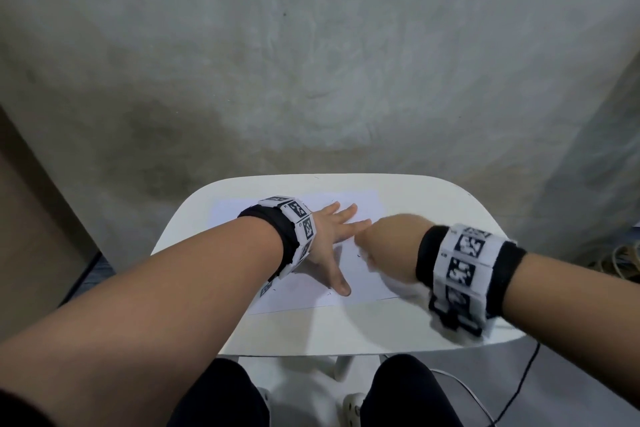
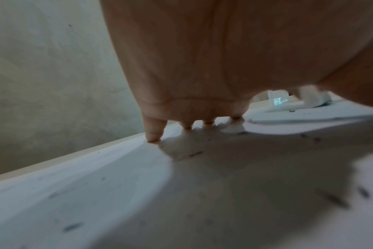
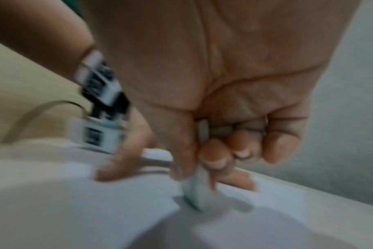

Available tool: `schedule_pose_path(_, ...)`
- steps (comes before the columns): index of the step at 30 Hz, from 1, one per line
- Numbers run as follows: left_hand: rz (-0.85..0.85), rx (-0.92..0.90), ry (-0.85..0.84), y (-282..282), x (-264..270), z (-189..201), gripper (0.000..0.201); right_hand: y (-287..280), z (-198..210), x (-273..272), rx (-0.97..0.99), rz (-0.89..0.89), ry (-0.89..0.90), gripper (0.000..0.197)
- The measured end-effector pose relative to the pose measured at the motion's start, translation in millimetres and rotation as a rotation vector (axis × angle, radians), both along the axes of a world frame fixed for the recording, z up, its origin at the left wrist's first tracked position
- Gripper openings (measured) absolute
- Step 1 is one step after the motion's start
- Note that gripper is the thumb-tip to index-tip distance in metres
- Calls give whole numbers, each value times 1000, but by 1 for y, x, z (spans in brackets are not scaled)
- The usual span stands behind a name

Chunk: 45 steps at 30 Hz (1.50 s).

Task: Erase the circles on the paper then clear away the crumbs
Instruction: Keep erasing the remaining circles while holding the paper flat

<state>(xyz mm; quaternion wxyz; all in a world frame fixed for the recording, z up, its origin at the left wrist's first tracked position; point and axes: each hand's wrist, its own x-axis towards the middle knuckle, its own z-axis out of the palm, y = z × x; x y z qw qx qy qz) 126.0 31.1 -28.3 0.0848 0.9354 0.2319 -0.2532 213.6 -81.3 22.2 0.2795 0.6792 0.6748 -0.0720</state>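
The right hand (image 3: 213, 118), at mid-frame, pinches a soft white eraser (image 3: 197, 192) between thumb and curled fingers, its rounded tip on the paper (image 1: 363, 288). Just left, the left hand (image 1: 332, 236) lies spread flat on the smooth sheet, dark crumbs (image 2: 195, 153) scattered over it, on a white rounded table (image 1: 346, 333).
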Motion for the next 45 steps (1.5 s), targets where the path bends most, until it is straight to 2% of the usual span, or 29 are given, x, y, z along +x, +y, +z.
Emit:
schedule_pose_path(2, 1, 12, 19, -3, 1, 2, 127, -11, -5, -9, -29, 65, 55, 27)
schedule_pose_path(4, -8, 4, 6, -1, 1, 1, 128, -5, -5, 0, -14, -29, 116, 26)
schedule_pose_path(6, -16, 0, 0, 3, 0, -1, 129, 3, 0, 10, 36, -110, 84, 26)
schedule_pose_path(10, -1, 8, 9, -2, 0, 1, 128, -9, 1, -13, -94, -5, 44, 41)
schedule_pose_path(12, -12, -5, -6, -1, 0, 1, 128, 2, -3, -1, -60, 11, 76, 35)
schedule_pose_path(14, -21, -5, -9, 2, -1, -1, 127, 10, 2, 11, 27, -82, 44, 32)
schedule_pose_path(18, -6, -9, -15, 0, -1, -1, 128, 0, 0, -9, -33, 45, 57, 40)
schedule_pose_path(20, -9, -13, -19, 2, -1, -3, 129, 10, -3, 2, 21, -33, 136, 34)
schedule_pose_path(22, -14, -8, -7, 4, -2, -3, 129, 23, 0, 15, 116, -129, 127, 29)
schedule_pose_path(24, 4, -24, -25, -2, -4, 4, 127, 24, -1, 12, 108, -109, 106, 31)
schedule_pose_path(27, 77, -43, -58, -9, -6, 10, 124, 14, -6, -3, 60, 4, 236, 36)
schedule_pose_path(30, 7, -60, -73, 1, -5, 1, 135, 27, 1, 14, 122, -126, 147, 33)
schedule_pose_path(32, 29, -72, -82, 3, -5, -1, 136, 26, 2, 10, 128, -135, 108, 30)
schedule_pose_path(35, 54, -58, -77, -3, -4, 5, 133, 11, 0, -13, 73, 6, 280, 38)
schedule_pose_path(36, 47, -60, -100, -2, -4, 4, 132, 11, 1, -11, 48, 5, 322, 37)
schedule_pose_path(38, 32, -93, -145, 1, -5, 0, 132, 25, 4, 12, 107, -109, 360, 27)
schedule_pose_path(41, 42, -114, -182, 8, -5, 5, 133, 49, 10, 49, 363, -327, 501, 10)
schedule_pose_path(43, 75, -85, -177, 19, -5, 17, 131, 60, 14, 59, 433, -370, 555, 6)
schedule_pose_path(45, 114, -43, -128, 35, -9, 25, 131, 70, 11, 60, 397, -364, 514, 4)
